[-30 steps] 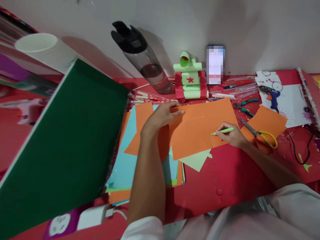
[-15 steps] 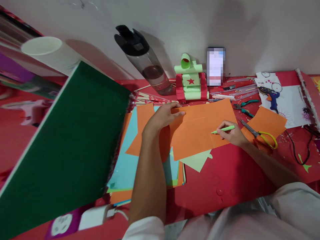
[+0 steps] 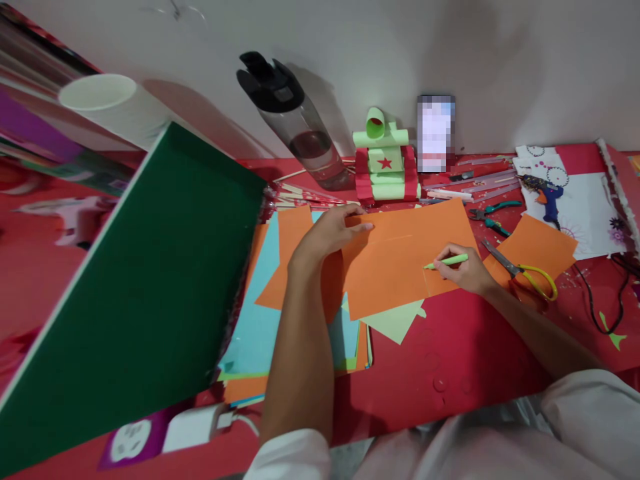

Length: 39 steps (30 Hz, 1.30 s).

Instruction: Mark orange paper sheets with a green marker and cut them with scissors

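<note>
probably light and limber, the orange sheet (image 3: pixel 390 260) lies flat on the counter (image 3: pixel 400 393) between the two hands, its left part over blue paper (image 3: pixel 250 340). it should bend easily, crease if gripped hard and slide on the layers beneath, so it looks best held by flat fingertips near a corner or lifted by two opposite edges. the left hand (image 3: pixel 337 228) rests at its upper left corner, thumb and fingers spread apart – how hard they press, i cannot tell. the right hand (image 3: pixel 461 268) pinches a slim pen (image 3: pixel 453 261) between thumb and fingers, near its tip; the pen seems light and stiff, easy to steer from there. whether the tip touches the sheet is too small to tell.

the sheet is a plain matte orange with straight edges, roughly a rectangle – faint pale lines show just left of the right hand, another between the hands. pale green paper (image 3: pixel 397 320) pokes out below it, and scissors (image 3: pixel 520 267) lie to the right of the right hand.
</note>
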Motion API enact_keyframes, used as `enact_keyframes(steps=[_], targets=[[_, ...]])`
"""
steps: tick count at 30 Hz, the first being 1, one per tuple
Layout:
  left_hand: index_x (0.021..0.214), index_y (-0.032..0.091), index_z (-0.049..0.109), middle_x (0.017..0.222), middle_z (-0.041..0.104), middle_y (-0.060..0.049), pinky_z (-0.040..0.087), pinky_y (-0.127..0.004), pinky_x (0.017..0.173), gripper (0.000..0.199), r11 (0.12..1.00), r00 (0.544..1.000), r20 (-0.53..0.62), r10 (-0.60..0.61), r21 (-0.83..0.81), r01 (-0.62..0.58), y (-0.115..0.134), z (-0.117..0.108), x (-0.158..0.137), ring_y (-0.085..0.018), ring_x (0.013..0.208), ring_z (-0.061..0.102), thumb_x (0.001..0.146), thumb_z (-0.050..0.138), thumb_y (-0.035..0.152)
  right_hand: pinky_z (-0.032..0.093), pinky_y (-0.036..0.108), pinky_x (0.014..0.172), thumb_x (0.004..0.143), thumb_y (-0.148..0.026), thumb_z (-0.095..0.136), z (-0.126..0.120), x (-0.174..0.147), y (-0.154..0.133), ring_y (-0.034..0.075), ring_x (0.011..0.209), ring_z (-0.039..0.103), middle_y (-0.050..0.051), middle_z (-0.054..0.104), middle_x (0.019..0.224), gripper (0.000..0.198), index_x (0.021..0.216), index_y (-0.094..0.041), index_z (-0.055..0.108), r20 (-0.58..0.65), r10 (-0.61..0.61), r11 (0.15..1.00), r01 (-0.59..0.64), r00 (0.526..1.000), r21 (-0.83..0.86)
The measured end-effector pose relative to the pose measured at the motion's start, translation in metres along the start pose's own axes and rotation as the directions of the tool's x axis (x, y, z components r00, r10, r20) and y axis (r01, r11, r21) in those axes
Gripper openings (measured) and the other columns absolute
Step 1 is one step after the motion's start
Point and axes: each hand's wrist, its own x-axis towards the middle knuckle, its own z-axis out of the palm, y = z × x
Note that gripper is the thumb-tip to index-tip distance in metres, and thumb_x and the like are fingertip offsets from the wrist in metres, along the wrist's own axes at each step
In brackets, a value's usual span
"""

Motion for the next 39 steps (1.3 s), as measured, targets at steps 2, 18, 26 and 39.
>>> enact_keyframes(steps=[2,18,26,39], targets=[[0.09,0.021,0.061,0.1,0.068,-0.005,0.046,-0.036,0.088,0.045,1.0,1.0,-0.006,0.002,0.002,-0.002,0.0007,0.0002,-0.0002,-0.024,0.094,0.06,0.073,0.073,0.061,0.05,0.028,0.058,0.09,-0.047,0.075,0.0001,0.0002,0.0003,0.016,0.061,0.064,-0.001,0.07,0.07,0.025,0.085,-0.024,0.068,0.009,0.004,1.0,-0.004,1.0,0.003],[0.093,0.021,0.064,0.099,0.069,-0.005,0.047,-0.037,0.088,0.048,1.0,1.0,-0.011,0.019,0.002,-0.019,-0.0032,0.0012,0.0017,-0.026,0.096,0.061,0.074,0.073,0.064,0.051,0.028,0.058,0.091,-0.052,0.073,0.0013,0.0054,-0.0039,0.016,0.062,0.066,0.0,0.072,0.076,0.029,0.087,-0.024,0.068,-0.037,0.014,0.999,-0.012,0.999,0.045],[0.094,0.021,0.065,0.102,0.071,-0.005,0.047,-0.036,0.091,0.045,1.0,1.0,0.0,0.027,-0.006,-0.027,-0.0048,0.0009,0.0019,-0.026,0.099,0.063,0.075,0.074,0.061,0.054,0.029,0.062,0.091,-0.055,0.073,0.0019,0.0072,-0.0037,0.017,0.066,0.068,0.001,0.074,0.078,0.031,0.09,-0.025,0.069,-0.032,0.008,0.999,-0.006,0.999,0.042],[0.094,0.022,0.065,0.097,0.069,-0.004,0.047,-0.036,0.085,0.051,1.0,1.0,-0.003,0.014,0.022,-0.014,-0.0039,0.0008,0.0018,-0.026,0.095,0.061,0.074,0.074,0.068,0.052,0.028,0.059,0.091,-0.052,0.073,0.0011,0.0067,-0.0016,0.017,0.064,0.067,0.001,0.075,0.079,0.029,0.088,-0.024,0.069,-0.039,0.018,0.999,-0.017,0.999,0.03]])
